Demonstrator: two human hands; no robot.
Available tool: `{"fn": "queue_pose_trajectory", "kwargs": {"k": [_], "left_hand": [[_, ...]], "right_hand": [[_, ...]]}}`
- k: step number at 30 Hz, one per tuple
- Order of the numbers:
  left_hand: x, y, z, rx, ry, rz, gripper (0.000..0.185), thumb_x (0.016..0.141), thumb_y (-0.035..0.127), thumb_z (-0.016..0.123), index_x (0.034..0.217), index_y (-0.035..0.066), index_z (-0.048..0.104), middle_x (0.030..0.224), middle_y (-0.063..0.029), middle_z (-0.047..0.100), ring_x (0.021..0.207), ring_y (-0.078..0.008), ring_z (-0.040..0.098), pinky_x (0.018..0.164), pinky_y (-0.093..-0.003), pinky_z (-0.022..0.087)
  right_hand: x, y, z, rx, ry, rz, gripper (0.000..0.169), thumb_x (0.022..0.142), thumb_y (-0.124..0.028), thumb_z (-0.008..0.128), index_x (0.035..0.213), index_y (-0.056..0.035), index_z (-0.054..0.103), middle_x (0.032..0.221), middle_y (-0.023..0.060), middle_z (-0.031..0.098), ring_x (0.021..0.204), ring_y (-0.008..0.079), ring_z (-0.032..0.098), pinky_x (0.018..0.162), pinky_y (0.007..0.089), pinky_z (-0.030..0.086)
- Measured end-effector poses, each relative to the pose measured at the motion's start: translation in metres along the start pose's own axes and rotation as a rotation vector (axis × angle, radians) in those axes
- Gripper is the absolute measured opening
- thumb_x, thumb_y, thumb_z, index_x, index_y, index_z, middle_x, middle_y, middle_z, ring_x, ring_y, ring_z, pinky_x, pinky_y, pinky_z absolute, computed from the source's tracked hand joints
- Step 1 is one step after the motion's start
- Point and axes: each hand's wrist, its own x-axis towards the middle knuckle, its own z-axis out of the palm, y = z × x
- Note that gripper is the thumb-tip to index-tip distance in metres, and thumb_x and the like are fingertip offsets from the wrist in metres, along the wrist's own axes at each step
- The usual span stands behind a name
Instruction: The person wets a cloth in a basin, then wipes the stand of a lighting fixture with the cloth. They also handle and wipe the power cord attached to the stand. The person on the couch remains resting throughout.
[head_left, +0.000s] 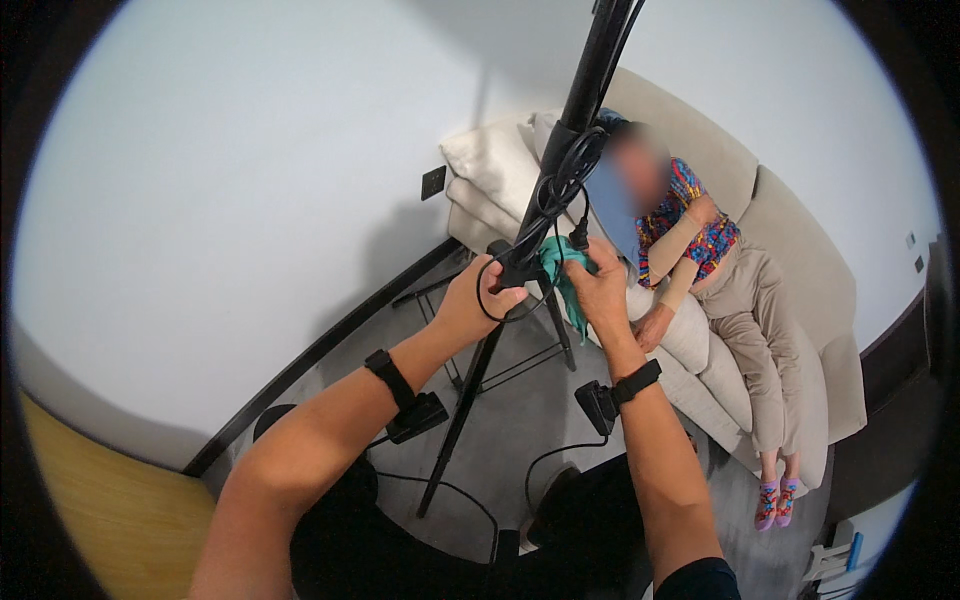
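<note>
A black tripod stand (546, 169) rises before me, its pole leaning to the upper right in the view. Around the stand's lower joint my left hand (476, 292) is closed, thumb in front. My right hand (600, 289) pinches a green cloth (559, 262) against the other side of the stand; part of the cloth hangs below my fingers. A bundled black cable (566, 180) hangs on the pole, and its plug (579, 234) dangles just above my right hand. One cable loop passes in front of my left fingers.
A person (750, 292) lies on a beige sofa (802, 262) to the right, close to my right hand. The tripod legs (465, 409) spread over the grey floor (517, 427). A white wall (225, 187) with a black socket (433, 183) stands at left. Cables run from my wrist devices (596, 405).
</note>
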Motion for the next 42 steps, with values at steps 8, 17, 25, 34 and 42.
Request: {"fn": "queue_pose_trajectory", "kwargs": {"k": [8, 17, 25, 34, 42], "left_hand": [[-0.003, 0.014, 0.001, 0.002, 0.002, -0.019, 0.044, 0.082, 0.035, 0.077, 0.091, 0.002, 0.05, 0.075, -0.0091, 0.052, 0.068, -0.0233, 0.052, 0.067, -0.0339, 0.047], [0.0, 0.035, -0.007, -0.143, -0.079, -0.135, 0.035, 0.082, 0.023, 0.078, 0.087, 0.003, 0.05, 0.073, -0.0007, 0.053, 0.068, -0.0093, 0.05, 0.062, -0.027, 0.044], [-0.002, 0.039, -0.005, -0.176, -0.079, -0.177, 0.039, 0.081, 0.028, 0.079, 0.086, 0.004, 0.048, 0.073, -0.0016, 0.051, 0.068, -0.0094, 0.049, 0.061, -0.0272, 0.044], [0.001, 0.009, -0.001, -0.243, -0.102, -0.15, 0.047, 0.081, 0.039, 0.08, 0.09, 0.002, 0.052, 0.077, -0.0036, 0.053, 0.072, -0.0117, 0.05, 0.065, -0.0288, 0.046], [0.003, 0.023, -0.003, -0.047, -0.105, -0.226, 0.045, 0.082, 0.032, 0.081, 0.091, 0.002, 0.05, 0.079, -0.0053, 0.058, 0.073, -0.0123, 0.054, 0.065, -0.0304, 0.047]], "right_hand": [[0.007, -0.028, -0.006, -0.423, -0.213, -0.221, 0.026, 0.074, 0.001, 0.067, 0.1, -0.0035, 0.07, 0.122, 0.0134, 0.061, 0.108, 0.0377, 0.055, 0.093, 0.0431, 0.047], [0.003, -0.031, -0.026, -0.4, -0.365, -0.243, 0.036, 0.073, 0.014, 0.058, 0.1, -0.0053, 0.07, 0.122, 0.0139, 0.06, 0.111, 0.0367, 0.056, 0.095, 0.0408, 0.048], [0.015, 0.018, -0.033, -0.26, -0.157, -0.066, 0.038, 0.073, 0.015, 0.057, 0.105, -0.0021, 0.069, 0.117, 0.0172, 0.064, 0.109, 0.0332, 0.063, 0.096, 0.0322, 0.047], [0.021, -0.015, -0.016, 0.052, -0.446, -0.029, 0.043, 0.07, 0.021, 0.046, 0.102, 0.003, 0.067, 0.132, 0.0088, 0.058, 0.12, 0.025, 0.057, 0.105, 0.032, 0.041], [0.026, 0.002, -0.038, -0.022, -0.219, 0.004, 0.039, 0.077, 0.019, 0.049, 0.107, 0.0016, 0.067, 0.124, 0.011, 0.062, 0.121, 0.0246, 0.055, 0.106, 0.0296, 0.038]]}}
